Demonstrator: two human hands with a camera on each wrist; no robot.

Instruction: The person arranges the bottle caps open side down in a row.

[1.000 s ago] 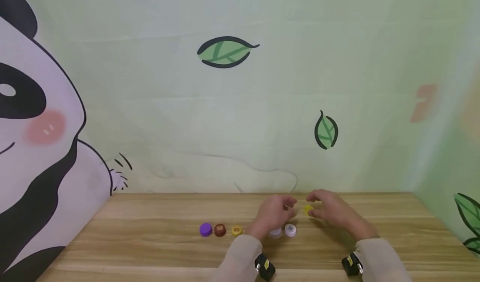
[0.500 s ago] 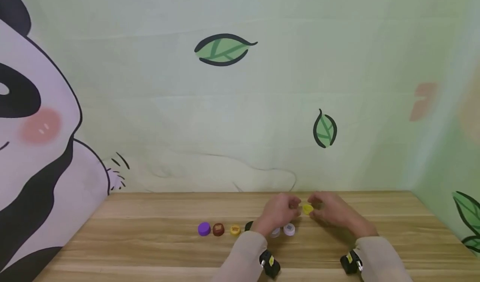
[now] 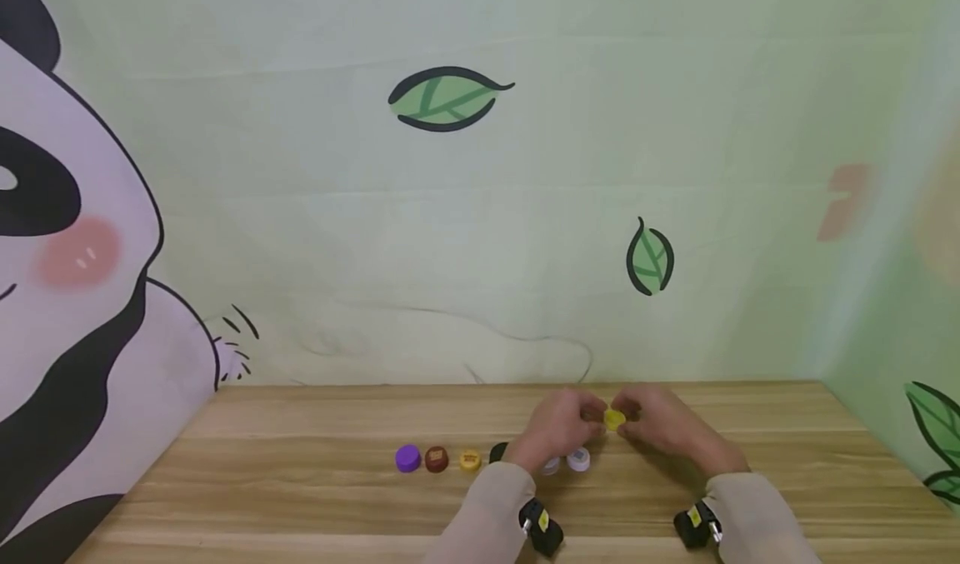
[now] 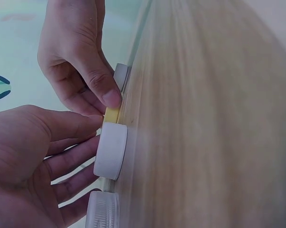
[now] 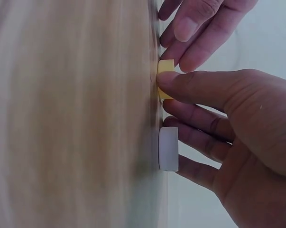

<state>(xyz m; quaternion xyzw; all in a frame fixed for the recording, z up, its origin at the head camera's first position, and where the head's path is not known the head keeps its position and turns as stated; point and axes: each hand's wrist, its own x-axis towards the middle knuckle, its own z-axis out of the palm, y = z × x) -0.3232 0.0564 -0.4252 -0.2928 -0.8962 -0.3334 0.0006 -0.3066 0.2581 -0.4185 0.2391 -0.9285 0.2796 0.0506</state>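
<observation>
A yellow bottle cap lies between my two hands toward the back of the wooden table. My right hand pinches it, with the thumb on its near side and fingers behind. From the other side my left hand reaches in, its fairly straight fingers right at the cap's edge. Closer to me, a white cap and a second whitish cap stand below the left hand. In the right wrist view another white cap is beside my right fingers; the right hand hides it in the head view.
Farther left along the same row are a purple cap, a brown cap, an orange-yellow cap and a dark cap partly covered by the left wrist. A printed cloth wall rises behind the table's back edge.
My left hand has moved right to the yellow cap, and the right hand has shifted slightly left. The dark cap has come partly into view beside the left wrist.
</observation>
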